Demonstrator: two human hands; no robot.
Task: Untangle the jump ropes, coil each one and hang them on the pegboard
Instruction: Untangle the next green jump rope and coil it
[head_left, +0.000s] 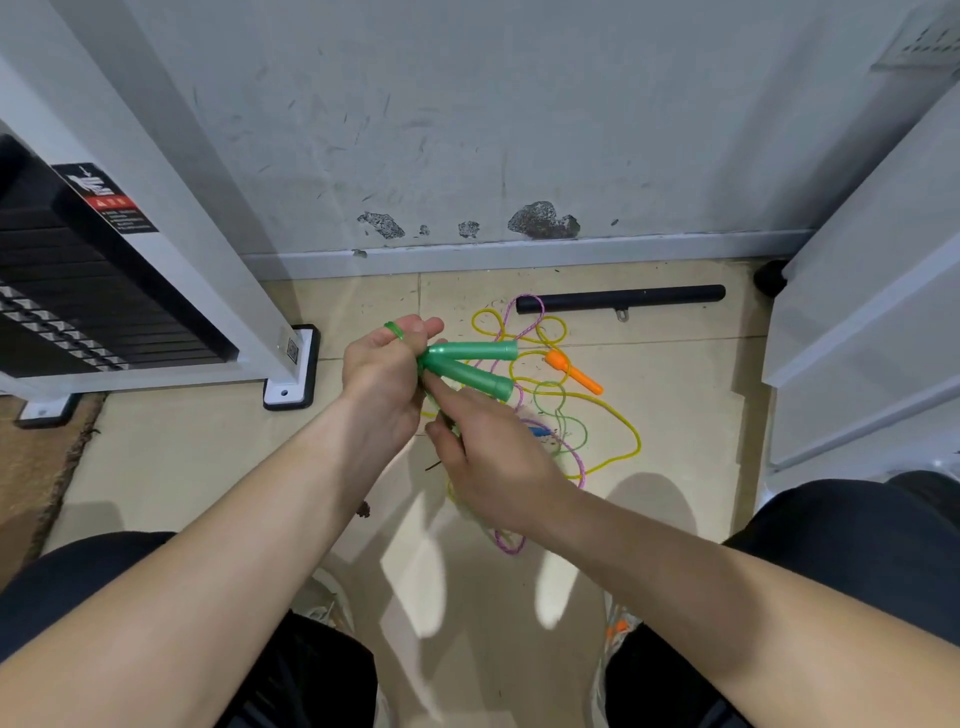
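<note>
Left hand (384, 374) curled round the narrow ends of both green handles (470, 364), with a turn of green cord (393, 330) over one finger; right hand (493, 457) just beneath, fingertips pinching the same cord. Beyond the right hand, yellow rope (621, 423) and pink rope (574, 460) lie tangled on the floor (208, 457) by an orange handle (574, 371). Judgement: cords light, limp and slick, so coils may spring loose; the rigid handles give the surest hold.
</note>
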